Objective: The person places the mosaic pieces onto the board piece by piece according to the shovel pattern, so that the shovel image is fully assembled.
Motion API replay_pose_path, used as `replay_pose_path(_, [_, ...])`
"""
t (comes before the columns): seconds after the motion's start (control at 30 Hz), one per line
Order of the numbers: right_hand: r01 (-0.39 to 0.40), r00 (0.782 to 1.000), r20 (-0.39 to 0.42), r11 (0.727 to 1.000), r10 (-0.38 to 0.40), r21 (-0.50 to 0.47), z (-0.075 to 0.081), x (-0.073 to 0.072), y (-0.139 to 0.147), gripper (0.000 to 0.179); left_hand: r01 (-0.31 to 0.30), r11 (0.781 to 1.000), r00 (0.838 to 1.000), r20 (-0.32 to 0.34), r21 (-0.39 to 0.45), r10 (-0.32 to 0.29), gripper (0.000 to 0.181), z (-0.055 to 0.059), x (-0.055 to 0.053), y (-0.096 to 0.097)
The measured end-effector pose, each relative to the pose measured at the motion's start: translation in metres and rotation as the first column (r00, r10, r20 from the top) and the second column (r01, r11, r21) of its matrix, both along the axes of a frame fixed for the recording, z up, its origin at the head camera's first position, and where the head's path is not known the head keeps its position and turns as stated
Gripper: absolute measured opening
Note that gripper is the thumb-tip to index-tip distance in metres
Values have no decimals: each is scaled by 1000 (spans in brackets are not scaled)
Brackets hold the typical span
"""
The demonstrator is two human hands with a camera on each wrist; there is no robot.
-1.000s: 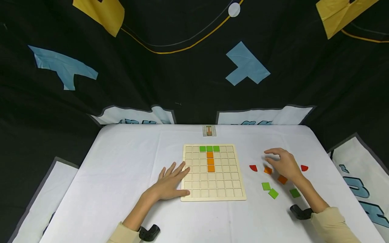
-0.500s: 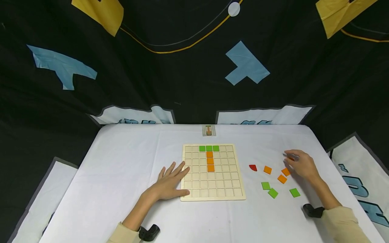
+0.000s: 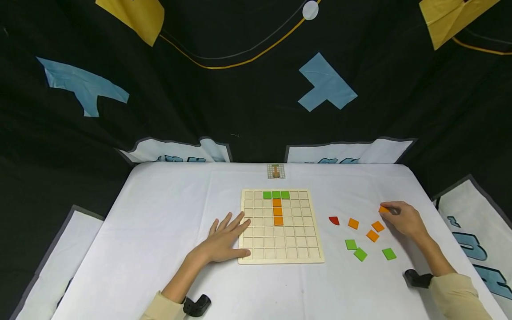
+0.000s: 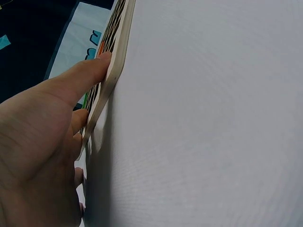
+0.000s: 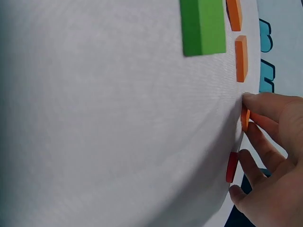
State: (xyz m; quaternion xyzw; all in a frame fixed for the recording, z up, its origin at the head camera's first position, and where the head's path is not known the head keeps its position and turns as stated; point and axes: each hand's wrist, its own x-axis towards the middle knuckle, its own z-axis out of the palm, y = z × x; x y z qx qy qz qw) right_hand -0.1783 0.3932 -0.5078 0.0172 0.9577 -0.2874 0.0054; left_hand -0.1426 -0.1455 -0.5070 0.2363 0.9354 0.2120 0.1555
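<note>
A pale wooden grid board (image 3: pixel 256 244) lies mid-table, with several green and orange square tiles forming a T in its upper cells. My left hand (image 3: pixel 222 244) rests with spread fingers over its left edge; the left wrist view shows the thumb (image 4: pixel 94 68) on the rim. At the right, my right hand (image 3: pixel 406 220) pinches an orange square tile (image 3: pixel 384 209) between thumb and fingertips, low over the cloth. A red quarter-round piece (image 5: pixel 232 167) lies near the other fingers in the right wrist view, hidden beneath the hand in the head view.
Between board and right hand lie another red quarter-round piece (image 3: pixel 334 221), loose orange tiles (image 3: pixel 372 235) and green tiles (image 3: pixel 360 254). A small pattern card (image 3: pixel 276 171) sits at the table's back edge, before a black curtain (image 3: pixel 256 102).
My right hand has moved right, away from the orange tiles nearer the board, and its fingers have come together on a farther orange tile. The left hand stays on the board.
</note>
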Motion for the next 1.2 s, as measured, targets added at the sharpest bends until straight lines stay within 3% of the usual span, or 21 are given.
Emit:
replay_pose_path(0.37, [-12,999,-46,1000,11,-18,6,-2,-13,37,4,1000,1000,-5,-4,-4,86,0,-1,0])
replay_pose_path(0.67, [-84,994,-78,994,78,-73,23,-5,-56,35,-3,1000,1000,-8,-1,3,86,-2,-1,1])
replay_pose_path(1.03, [-192,976,-126,975,178,-111,20,-8,-117,31,-1,1000,1000,-7,5,1,86,-1,1,0])
replay_pose_path(1.2, [-274,955,-153,951,253,-143,22,-6,-146,27,0,1000,1000,-2,0,0,86,0,1,0])
